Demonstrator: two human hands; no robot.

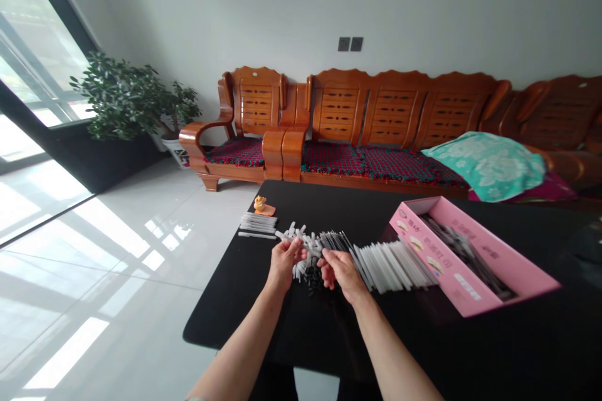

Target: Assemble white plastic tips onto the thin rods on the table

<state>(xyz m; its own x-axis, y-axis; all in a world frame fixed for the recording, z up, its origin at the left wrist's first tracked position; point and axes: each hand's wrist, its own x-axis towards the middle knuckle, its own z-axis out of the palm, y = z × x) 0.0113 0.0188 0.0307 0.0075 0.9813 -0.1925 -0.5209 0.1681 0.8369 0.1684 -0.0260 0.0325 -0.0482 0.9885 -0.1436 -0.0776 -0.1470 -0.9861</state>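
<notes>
My left hand (286, 258) is closed, with the pale end of a slim pen (279, 235) sticking out past its fingertips. Opposite it, my right hand (342, 270) pinches thumb against fingers at what looks like the other end of the same pen; the fingers partly cover it. Under and behind both hands lies a heap of white pen caps (301, 232). Small black plugs (313, 281) are scattered just in front of the heap. Dark thin refills (335, 240) lie beside my right hand, followed by a row of whitish pen barrels (390, 266).
A pink box (463, 288) holding dark thin sticks stands at the right of the black table (263, 326). Several pens (258, 223) lie at the left edge near a small orange figurine (261, 203). A wooden sofa (367, 106) runs behind.
</notes>
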